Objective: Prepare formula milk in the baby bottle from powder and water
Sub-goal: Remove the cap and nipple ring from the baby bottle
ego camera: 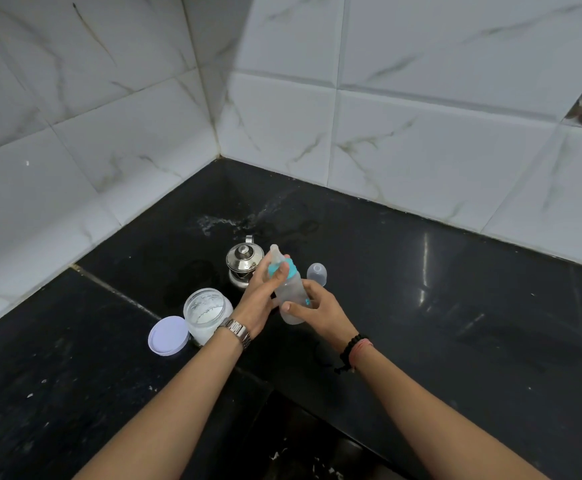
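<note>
The baby bottle (290, 296) is clear with a teal collar and a teat on top, tilted to the left above the black counter. My right hand (319, 311) grips its lower body. My left hand (260, 296) has its fingers around the teal collar near the teat. The bottle looks pale and cloudy inside. An open jar of white powder (208, 311) stands left of my left wrist, with its white lid (169, 336) lying flat beside it. A lidded steel pot (243, 263) stands behind my left hand.
The bottle's clear dome cap (317, 273) stands on the counter (438, 306) just right of the bottle. Tiled walls meet in a corner behind. A wet smear and white specks mark the counter at the back and left. The counter's front edge runs below my forearms.
</note>
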